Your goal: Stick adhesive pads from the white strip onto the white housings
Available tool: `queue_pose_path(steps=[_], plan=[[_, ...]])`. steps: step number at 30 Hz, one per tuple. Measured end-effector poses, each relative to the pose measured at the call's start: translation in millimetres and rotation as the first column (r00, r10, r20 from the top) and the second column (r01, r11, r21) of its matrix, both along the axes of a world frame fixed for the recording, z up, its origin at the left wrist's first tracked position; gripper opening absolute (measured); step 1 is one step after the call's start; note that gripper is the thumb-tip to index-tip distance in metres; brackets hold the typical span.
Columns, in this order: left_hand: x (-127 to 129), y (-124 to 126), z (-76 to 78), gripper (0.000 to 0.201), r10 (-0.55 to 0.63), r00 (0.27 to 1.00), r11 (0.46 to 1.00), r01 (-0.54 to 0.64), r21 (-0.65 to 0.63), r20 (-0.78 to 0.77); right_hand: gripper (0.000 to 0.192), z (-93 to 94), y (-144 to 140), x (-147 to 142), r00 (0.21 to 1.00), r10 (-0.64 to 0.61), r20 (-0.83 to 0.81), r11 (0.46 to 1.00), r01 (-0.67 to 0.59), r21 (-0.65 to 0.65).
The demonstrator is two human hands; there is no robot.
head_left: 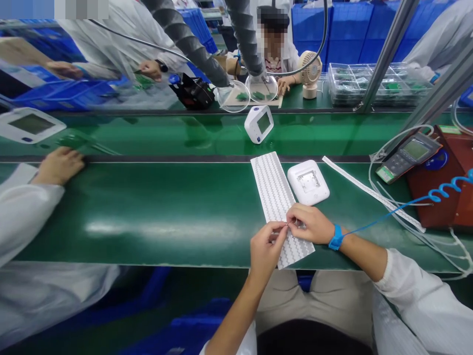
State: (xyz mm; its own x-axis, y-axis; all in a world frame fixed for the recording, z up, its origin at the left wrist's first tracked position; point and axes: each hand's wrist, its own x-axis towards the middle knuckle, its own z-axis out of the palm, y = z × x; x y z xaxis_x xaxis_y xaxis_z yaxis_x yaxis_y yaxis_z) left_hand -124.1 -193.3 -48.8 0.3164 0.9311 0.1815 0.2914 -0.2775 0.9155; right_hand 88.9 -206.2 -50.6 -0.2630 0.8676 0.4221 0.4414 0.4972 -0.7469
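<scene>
We pinch something tiny between the fingertips of our left hand (266,246) and our right hand (308,223); the fingers are closed tight, and the little bit is too small for us to tell what it is. Our hands meet right over the near end of the white sheet (275,195) with rows of little wavy pieces, which lies flat on the green belt (148,212) and runs away from us. Just beside the sheet, on its right, lies a white plastic shell (308,182) with a square hole. A blue wrist strap (336,237) sits on our right wrist, with a curly blue cord (449,188) going off to the right. Farther right lies a long thin white strip (369,192). Past the sheet, a small white device with a screen (259,124) stands on the far belt. Far left, another person's hand (59,165) rests on the belt edge.
</scene>
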Motion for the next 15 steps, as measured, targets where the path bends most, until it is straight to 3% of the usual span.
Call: queue_pose_path(steps=[4,8,11,15], plan=[[0.1,-0.8,-0.7,0.019,-0.009,1.0,1.0,0.009,-0.003,0.013,0.008,2.4,-0.2,0.3,0.993,-0.039,0.114,0.996,0.03,0.08],[-0.6,-2.7,1.7,0.02,-0.025,1.0,0.999,0.025,-0.028,0.006,0.011,18.5,1.5,22.3,0.987,-0.141,0.082,0.982,0.129,0.138],[-1.2,-3.1,6.0,0.019,-0.05,0.999,0.998,0.049,-0.042,-0.01,0.011,30.2,4.5,45.3,0.947,-0.279,0.158,0.958,0.264,0.113],[-1.6,-1.6,11.6,0.017,-0.086,0.996,0.996,0.085,-0.039,-0.015,0.012,32.8,7.1,61.6,0.935,-0.24,0.262,0.971,0.236,0.046]])
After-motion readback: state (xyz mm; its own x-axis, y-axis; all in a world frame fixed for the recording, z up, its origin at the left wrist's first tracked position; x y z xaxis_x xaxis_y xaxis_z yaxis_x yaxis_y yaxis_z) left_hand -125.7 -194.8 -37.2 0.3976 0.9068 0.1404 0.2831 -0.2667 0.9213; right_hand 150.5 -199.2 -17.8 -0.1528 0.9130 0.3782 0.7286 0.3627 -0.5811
